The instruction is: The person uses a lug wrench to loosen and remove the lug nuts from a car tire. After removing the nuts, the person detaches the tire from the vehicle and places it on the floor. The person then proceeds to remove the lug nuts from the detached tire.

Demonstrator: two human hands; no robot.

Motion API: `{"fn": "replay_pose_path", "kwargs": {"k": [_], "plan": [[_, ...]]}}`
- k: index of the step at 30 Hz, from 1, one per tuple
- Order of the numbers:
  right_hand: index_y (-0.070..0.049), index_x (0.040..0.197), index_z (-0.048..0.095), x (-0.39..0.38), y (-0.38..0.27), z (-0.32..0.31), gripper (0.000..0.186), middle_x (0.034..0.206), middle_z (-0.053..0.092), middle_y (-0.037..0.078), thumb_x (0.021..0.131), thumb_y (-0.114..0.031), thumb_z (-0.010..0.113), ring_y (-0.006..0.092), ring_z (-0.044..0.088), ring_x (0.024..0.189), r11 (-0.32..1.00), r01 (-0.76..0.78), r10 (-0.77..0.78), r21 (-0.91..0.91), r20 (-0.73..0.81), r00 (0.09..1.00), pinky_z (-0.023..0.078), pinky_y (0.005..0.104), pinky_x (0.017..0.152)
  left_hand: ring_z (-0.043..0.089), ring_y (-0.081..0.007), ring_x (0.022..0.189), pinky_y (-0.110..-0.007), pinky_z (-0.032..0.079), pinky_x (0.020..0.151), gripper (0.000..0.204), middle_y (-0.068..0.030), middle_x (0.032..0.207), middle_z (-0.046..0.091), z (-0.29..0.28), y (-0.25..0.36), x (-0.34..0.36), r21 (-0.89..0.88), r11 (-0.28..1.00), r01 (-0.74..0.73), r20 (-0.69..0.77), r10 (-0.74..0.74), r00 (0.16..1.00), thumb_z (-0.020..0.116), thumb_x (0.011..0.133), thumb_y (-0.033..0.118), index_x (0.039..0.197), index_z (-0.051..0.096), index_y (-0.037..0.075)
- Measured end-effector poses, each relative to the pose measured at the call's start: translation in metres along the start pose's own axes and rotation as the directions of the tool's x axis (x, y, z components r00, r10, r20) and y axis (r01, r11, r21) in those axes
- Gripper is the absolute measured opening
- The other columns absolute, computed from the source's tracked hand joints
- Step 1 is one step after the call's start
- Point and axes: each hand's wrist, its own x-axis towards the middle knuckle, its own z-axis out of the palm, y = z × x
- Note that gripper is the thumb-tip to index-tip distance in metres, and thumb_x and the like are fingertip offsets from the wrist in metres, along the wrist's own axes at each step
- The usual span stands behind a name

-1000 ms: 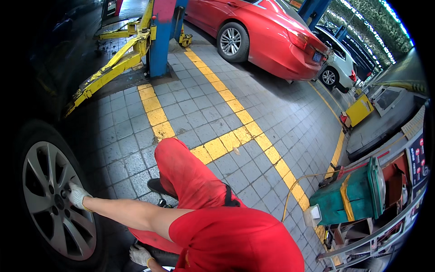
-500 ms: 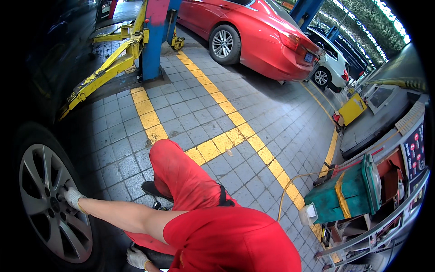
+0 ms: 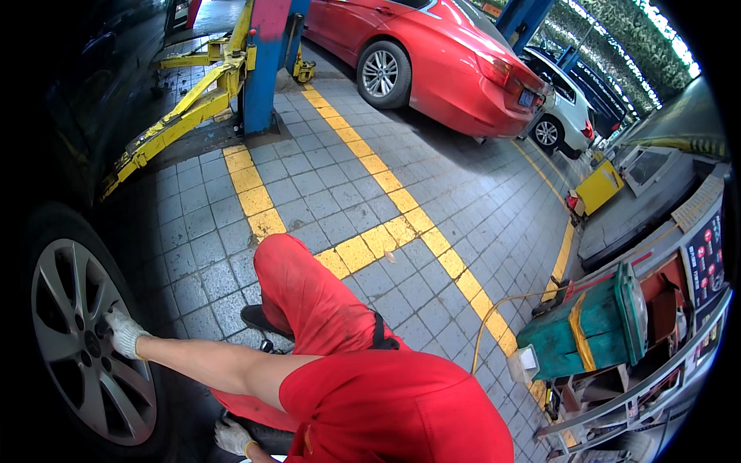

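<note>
At the hub of the wheel (image 3: 77,347), still mounted on the dark car at the left, the gloved left hand (image 3: 123,332) is pressed with fingers curled around something small, perhaps a bolt, while the right hand (image 3: 231,436), loosely closed, is rested low by the tyre.

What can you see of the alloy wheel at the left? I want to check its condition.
The alloy wheel is silver-grey metal with slim paired spokes spreading from a dark hub, set in a black tyre that stands upright on the grey tiled floor. It is mounted on a dark car. A white-gloved left hand rests on it near the hub. No damage shows, though its left part is cut off.
</note>
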Motion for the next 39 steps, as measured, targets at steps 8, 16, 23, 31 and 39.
{"fn": "replay_pose_path", "kwargs": {"k": [8,16,23,31,39], "plan": [[-0.001,0.154,0.055,0.01,0.001,-0.045,0.061,0.144,0.065,0.031,0.102,-0.028,0.069,0.0481,0.062,0.137,0.989,-0.14,0.135,0.042,0.105,0.985,0.05,0.0509,0.119,0.073,-0.0437,0.089,-0.056,0.056,0.083,0.031,-0.0234,0.096,0.078,0.007,0.021,0.001,-0.146,0.989,-0.019,-0.06,0.01,0.998,0.068,0.099,0.03,0.099,0.081,0.003],[0.002,0.134,0.067,-0.008,-0.047,-0.022,0.049,0.12,0.077,0.023,0.11,-0.041,0.062,0.0406,0.078,0.105,0.739,-0.52,0.295,0.427,0.489,0.821,0.067,0.0495,0.076,0.075,-0.0364,0.101,-0.054,0.05,0.111,0.029,-0.0152,0.099,0.081,-0.012,-0.016,0.011,-0.003,0.99,0.138,-0.026,-0.138,0.99,0.068,0.097,0.035,0.098,0.083,0.01],[-0.001,0.136,0.061,-0.028,-0.063,-0.033,0.041,0.097,0.069,0.01,0.112,-0.034,0.066,0.0165,0.068,0.078,0.52,-0.674,0.412,0.525,0.537,0.736,0.061,0.0313,0.07,0.075,-0.0363,0.098,-0.055,0.051,0.109,0.025,-0.0161,0.095,0.08,-0.011,-0.012,0.002,-0.043,0.984,0.172,0.0,-0.173,0.985,0.07,0.096,0.032,0.096,0.082,0.01],[0.0,0.134,0.064,-0.012,-0.025,-0.028,0.03,0.107,0.073,0.014,0.11,-0.018,0.062,0.0213,0.07,0.093,0.78,-0.291,0.105,0.553,0.343,0.934,0.06,0.0344,0.085,0.075,-0.0363,0.098,-0.053,0.049,0.111,0.026,-0.0162,0.096,0.08,-0.013,-0.003,0.005,-0.052,0.986,0.16,-0.006,-0.16,0.987,0.069,0.097,0.033,0.099,0.081,0.009],[0.001,0.138,0.064,0.006,0.004,-0.032,0.039,0.102,0.074,0.013,0.11,-0.025,0.066,0.0226,0.073,0.077,0.931,0.124,-0.152,0.342,0.056,0.987,0.062,0.0348,0.081,0.075,-0.0355,0.097,-0.053,0.05,0.11,0.026,-0.0163,0.095,0.08,-0.017,0.009,0.019,-0.08,0.991,0.105,-0.01,-0.106,0.994,0.068,0.098,0.031,0.098,0.081,0.009]]}}
